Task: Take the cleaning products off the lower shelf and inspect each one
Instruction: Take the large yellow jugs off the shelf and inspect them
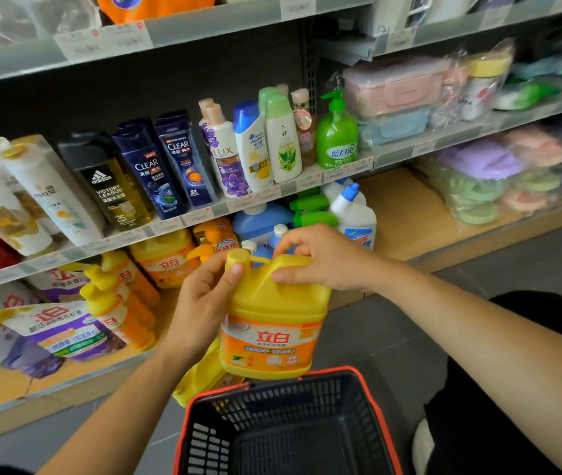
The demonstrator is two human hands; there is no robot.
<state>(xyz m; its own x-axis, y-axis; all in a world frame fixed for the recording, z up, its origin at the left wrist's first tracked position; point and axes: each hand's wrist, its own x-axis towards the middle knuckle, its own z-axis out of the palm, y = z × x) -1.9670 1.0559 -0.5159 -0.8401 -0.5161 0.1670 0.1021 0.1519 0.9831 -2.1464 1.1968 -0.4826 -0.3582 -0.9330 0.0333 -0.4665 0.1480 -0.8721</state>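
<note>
Both hands on the yellow detergent jug (274, 313) above the basket (286, 423): left hand (204, 299) fingers curled round its side, right hand (320, 258) fingers gripping the handle.

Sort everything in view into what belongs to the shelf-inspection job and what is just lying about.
Job: yellow detergent jug, gripped by left hand and right hand; yellow pump bottles, blue-capped toilet cleaner, purple washing-powder bags on the lower shelf.
Lying about: shopping basket, Clear shampoo bottles, green hand-soap pump bottle, pink lunch box.
</note>
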